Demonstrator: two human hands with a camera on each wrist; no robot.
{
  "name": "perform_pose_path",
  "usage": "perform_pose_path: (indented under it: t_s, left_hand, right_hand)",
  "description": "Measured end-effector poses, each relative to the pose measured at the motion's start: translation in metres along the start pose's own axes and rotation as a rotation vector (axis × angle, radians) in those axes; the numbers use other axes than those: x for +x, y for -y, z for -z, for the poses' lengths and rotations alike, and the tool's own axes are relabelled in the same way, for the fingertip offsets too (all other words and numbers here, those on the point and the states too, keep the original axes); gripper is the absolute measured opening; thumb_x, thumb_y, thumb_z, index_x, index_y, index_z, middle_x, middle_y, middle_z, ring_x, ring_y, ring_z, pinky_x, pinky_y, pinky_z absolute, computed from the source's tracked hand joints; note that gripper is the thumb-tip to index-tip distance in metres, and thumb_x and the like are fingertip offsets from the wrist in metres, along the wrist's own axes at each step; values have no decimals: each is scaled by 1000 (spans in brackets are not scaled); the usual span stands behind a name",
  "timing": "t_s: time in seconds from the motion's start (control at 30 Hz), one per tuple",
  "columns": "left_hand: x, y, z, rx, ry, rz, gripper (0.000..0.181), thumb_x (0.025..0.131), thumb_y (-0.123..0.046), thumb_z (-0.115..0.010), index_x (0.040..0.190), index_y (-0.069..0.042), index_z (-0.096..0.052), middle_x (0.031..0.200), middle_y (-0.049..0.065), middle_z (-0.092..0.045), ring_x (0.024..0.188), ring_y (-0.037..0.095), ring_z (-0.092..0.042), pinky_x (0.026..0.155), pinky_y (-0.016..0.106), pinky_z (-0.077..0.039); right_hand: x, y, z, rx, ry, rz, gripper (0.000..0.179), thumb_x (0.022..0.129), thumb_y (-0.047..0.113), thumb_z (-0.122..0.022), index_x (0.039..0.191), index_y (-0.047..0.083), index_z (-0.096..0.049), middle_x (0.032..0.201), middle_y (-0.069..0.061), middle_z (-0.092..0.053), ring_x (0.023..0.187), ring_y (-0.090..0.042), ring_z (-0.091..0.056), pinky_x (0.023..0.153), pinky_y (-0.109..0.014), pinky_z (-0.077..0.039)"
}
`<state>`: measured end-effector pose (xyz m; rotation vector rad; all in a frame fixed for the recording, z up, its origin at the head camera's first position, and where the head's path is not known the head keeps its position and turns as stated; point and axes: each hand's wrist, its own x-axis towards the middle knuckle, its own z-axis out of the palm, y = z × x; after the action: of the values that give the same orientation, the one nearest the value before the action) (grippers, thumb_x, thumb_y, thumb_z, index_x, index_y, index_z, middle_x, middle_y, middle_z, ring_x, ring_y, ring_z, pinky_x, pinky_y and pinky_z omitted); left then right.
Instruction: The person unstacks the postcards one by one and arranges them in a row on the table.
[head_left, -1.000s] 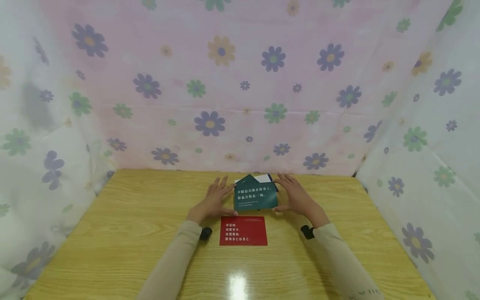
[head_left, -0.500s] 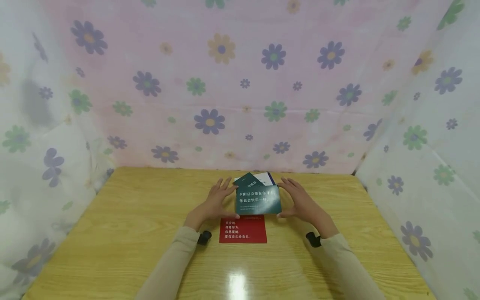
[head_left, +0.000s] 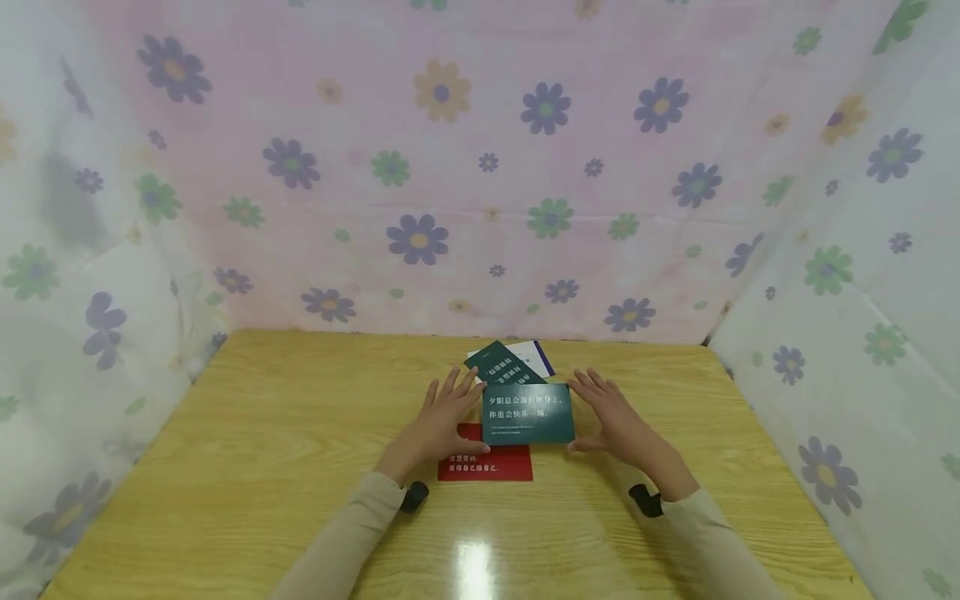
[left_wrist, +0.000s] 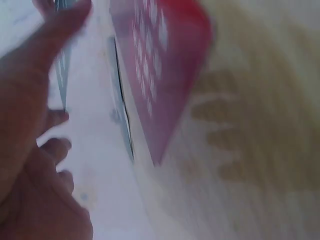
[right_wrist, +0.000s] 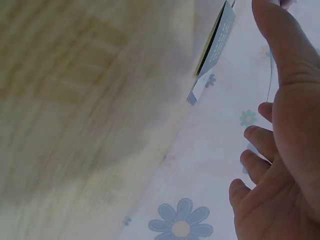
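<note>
A dark green card (head_left: 527,414) printed with white characters is held up over the table between both hands. My left hand (head_left: 442,421) holds its left edge, thumb at the bottom corner and fingers near the top one. Along the opposite edge, my right hand (head_left: 621,425) grips it the same way. Below it and partly covered lies a red card (head_left: 487,469) with white writing. In the left wrist view, the held card (left_wrist: 62,75) appears edge-on beside the thumb, with the red card (left_wrist: 160,50) beneath.
Behind the held card, another green card (head_left: 497,362) lies slanted over a white card (head_left: 531,353) with a blue edge. The wooden table (head_left: 300,417) ends at a flower-print cloth (head_left: 480,192), which also rises on both sides.
Both hands have brought the green card toward the person and slightly right. It now overlaps the red card, and the slanted green and white cards behind show more.
</note>
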<state>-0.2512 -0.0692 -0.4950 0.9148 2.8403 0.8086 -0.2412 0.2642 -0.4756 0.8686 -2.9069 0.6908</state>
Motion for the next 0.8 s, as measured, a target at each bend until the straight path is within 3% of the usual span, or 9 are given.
perform_pose_path:
  t_s: [0.2,0.8]
  left_hand:
    - [-4,-17,-6,85,-14,6,102,80,-46,-85,158,-5,-34,170,15,-16,156,44,-4,122,69,-7]
    - [-6,-53,-23,43,41,-35,97,78,-53,-84,155,-8,-44,168,12,-26,157,41,-6,123,68,-8]
  right_hand:
    - [-12,-1,0,-51,-10,-24,103,73,29,-92,155,-1,-38,163,-25,-29,152,-49,-18,120,-69,-15]
    - [-63,-15,4,24,10,-60,100,68,32,-95,147,-4,-47,159,-32,-32,148,-56,-20,115,-75,-15]
